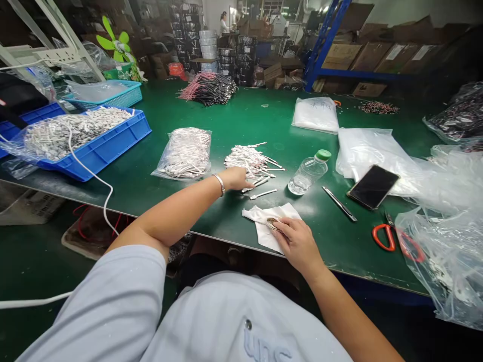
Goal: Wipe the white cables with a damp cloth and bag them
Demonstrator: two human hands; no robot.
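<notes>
My left hand (234,178) reaches to the near edge of a loose pile of short white wire-like strips (247,158). Its fingers are curled down, and what they pinch is hidden. Two single strips lie just beside it, one of them a white strip (263,194) nearer to me. My right hand (300,244) is closed on a small round brownish-gold object (272,223), held against a white cloth or tissue (266,236) at the table's front edge. Left of the pile lies a clear bag (184,153) filled with similar strips.
A bottle (308,173) with a green cap stands right of the pile. Further right are a silver cutter knife (339,203), a phone (373,186), orange-handled scissors (385,237) and plastic bags (445,251). A blue crate (109,148) of strips is left; a wire bundle (209,89) lies behind.
</notes>
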